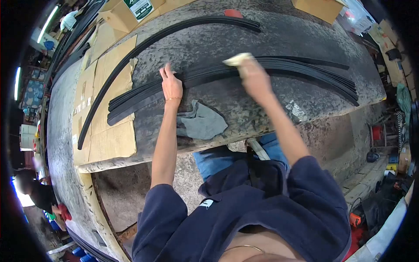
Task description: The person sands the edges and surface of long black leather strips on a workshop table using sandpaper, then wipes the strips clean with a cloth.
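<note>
A bundle of long black rubber-like strips (297, 66) lies across the worktable, slightly curved. My left hand (171, 85) rests on the left part of the bundle, its visible fingers stretched out. Over the middle of the strips, my right hand (254, 78) is closed on a pale yellowish cloth (239, 59); hand and cloth are smeared by motion. A grey cloth (203, 121) lies crumpled on the table between my arms, below the bundle. Beyond the bundle, more black strips (150, 40) bend in a long arc.
The dark, scuffed worktable (257, 118) has a flattened cardboard sheet (109, 139) at its left. Cardboard boxes (321, 8) stand along the far edge, near a red object (233, 13). Another person (37, 192) is at the far left. Tools and clutter line the right side.
</note>
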### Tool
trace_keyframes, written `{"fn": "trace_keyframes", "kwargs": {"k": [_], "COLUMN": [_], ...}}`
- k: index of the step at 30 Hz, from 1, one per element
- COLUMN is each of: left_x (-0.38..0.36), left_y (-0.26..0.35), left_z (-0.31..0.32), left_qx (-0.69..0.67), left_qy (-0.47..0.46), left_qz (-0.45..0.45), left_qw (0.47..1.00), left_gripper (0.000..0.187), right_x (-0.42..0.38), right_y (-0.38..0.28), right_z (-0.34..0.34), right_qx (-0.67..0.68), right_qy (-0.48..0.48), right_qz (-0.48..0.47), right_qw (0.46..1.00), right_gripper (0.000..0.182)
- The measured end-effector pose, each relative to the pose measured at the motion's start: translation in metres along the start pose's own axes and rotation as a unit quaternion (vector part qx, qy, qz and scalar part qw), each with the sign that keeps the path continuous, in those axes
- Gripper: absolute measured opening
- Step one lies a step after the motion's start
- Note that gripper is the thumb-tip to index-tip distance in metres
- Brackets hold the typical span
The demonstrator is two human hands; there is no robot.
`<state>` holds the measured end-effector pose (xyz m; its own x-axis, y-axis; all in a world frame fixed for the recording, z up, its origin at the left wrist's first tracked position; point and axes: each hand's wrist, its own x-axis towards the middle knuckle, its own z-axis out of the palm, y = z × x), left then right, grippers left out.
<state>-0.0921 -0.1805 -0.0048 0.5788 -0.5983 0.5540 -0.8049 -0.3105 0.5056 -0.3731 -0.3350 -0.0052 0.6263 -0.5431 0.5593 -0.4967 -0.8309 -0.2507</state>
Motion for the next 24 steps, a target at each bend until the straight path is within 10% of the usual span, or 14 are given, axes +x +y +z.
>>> {"fn": "trace_keyframes", "kwargs": {"k": [3,6,10,13,18,20,24], "left_x": [-0.001,0.001,0.006,0.001,0.001,-0.006,-0.002], "left_y": [0.006,0.015,0.006,-0.007,0.01,0.015,0.003], "left_z": [0.005,-0.001,-0.009,-0.01,-0.01,-0.001,-0.008], "left_qx": [0.027,0.019,0.018,-0.012,0.039,0.047,0.044], "left_qy": [0.01,0.014,-0.029,-0.043,-0.018,-0.015,-0.053], "left_qz": [-0.018,-0.031,-0.011,0.006,-0.028,-0.031,-0.006], "left_qw": [0.999,0.999,0.999,0.999,0.999,0.998,0.998], "left_gripper": [0.059,0.058,0.06,0.065,0.059,0.058,0.06], "right_x": [-0.011,0.012,0.022,0.018,-0.003,0.005,0.027], "right_y": [0.077,-0.007,-0.159,-0.094,0.068,0.029,-0.114], "right_z": [-0.046,-0.013,0.057,0.031,-0.023,-0.008,0.061], "right_qx": [-0.063,-0.046,0.093,0.086,-0.04,-0.064,-0.002], "right_qy": [0.083,-0.013,0.014,0.012,0.083,0.059,0.07], "right_qz": [0.173,0.166,-0.119,-0.158,0.09,0.156,0.002], "right_qw": [0.979,0.985,0.988,0.984,0.992,0.984,0.998], "right_gripper": [0.034,0.038,0.036,0.033,0.034,0.032,0.039]}}
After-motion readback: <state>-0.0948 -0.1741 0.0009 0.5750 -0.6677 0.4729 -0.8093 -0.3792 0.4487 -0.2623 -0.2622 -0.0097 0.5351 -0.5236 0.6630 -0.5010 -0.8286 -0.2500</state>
